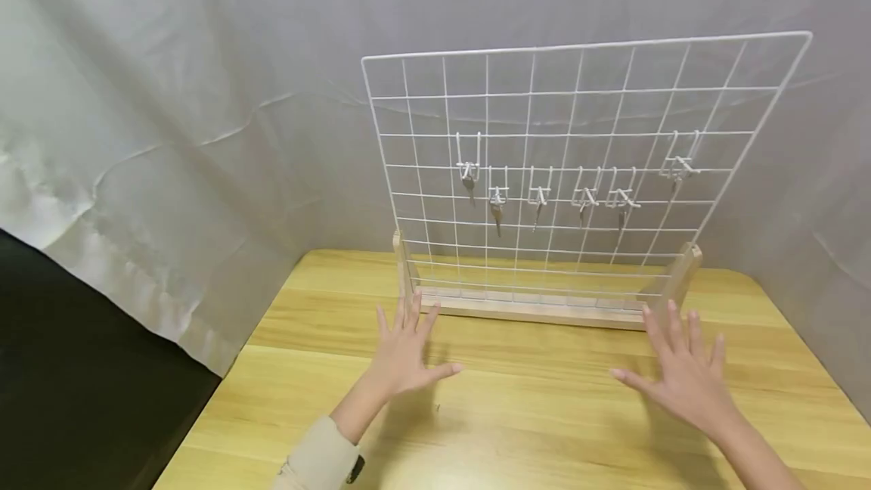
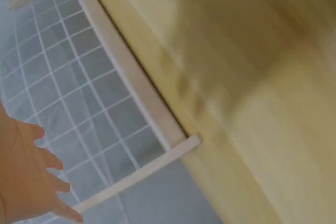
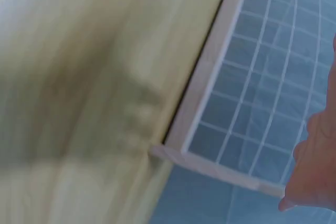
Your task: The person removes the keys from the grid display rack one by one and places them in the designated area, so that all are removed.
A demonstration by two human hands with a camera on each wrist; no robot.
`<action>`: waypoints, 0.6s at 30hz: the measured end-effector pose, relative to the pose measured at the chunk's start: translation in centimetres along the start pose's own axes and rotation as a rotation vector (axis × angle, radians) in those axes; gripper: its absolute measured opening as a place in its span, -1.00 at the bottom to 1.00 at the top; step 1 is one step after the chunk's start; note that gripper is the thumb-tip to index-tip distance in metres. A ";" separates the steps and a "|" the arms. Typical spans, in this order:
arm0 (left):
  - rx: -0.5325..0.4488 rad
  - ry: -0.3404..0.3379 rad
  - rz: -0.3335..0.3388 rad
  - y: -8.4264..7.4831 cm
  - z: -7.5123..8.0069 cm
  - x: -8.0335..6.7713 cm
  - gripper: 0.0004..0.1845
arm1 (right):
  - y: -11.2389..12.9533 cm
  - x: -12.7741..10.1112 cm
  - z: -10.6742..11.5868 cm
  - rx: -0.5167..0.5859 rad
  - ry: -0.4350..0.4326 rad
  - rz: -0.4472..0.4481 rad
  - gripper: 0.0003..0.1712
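A white wire grid panel (image 1: pixel 585 150) stands upright in a wooden base (image 1: pixel 537 311) at the back of the wooden table (image 1: pixel 531 414). Several white hooks hang on it, and keys (image 1: pixel 497 210) dangle from them. My left hand (image 1: pixel 404 354) hovers spread over the table just before the base's left end, holding nothing. My right hand (image 1: pixel 683 373) is spread the same way near the base's right end, also empty. In the left wrist view my left hand (image 2: pixel 26 174) shows beside the grid panel (image 2: pixel 79 93). The right wrist view catches my right hand (image 3: pixel 317 166) by the base (image 3: pixel 205 103).
Grey cloth (image 1: pixel 204 97) drapes behind and on both sides of the table. The table's left edge drops to a dark floor (image 1: pixel 75 384). A beige sleeve (image 1: pixel 320 460) covers my left forearm.
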State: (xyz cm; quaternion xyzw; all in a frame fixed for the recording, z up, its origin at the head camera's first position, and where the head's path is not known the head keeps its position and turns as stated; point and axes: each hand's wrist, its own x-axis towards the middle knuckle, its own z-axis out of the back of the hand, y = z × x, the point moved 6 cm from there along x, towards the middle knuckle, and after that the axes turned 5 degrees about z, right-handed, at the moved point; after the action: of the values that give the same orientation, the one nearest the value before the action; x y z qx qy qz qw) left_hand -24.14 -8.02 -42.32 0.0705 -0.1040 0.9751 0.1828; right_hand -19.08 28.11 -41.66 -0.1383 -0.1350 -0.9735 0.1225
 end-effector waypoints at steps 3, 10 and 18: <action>-0.080 0.006 0.018 0.4 1.2 0.5 0.06 | -0.9 0.5 1.6 0.004 -0.011 -0.014 0.18; -0.152 -0.055 0.063 1.1 4.3 1.8 -0.04 | -2.7 2.4 5.1 0.073 -0.055 -0.033 0.12; -0.344 -0.146 0.030 0.6 8.7 3.7 -0.13 | -4.2 4.3 8.3 0.235 -0.147 -0.013 0.02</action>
State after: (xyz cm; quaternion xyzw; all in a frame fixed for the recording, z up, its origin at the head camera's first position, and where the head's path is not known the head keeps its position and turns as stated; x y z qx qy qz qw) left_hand -26.91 -9.28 -33.33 0.1072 -0.2833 0.9378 0.1697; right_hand -22.27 33.66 -33.69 -0.1930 -0.2576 -0.9389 0.1215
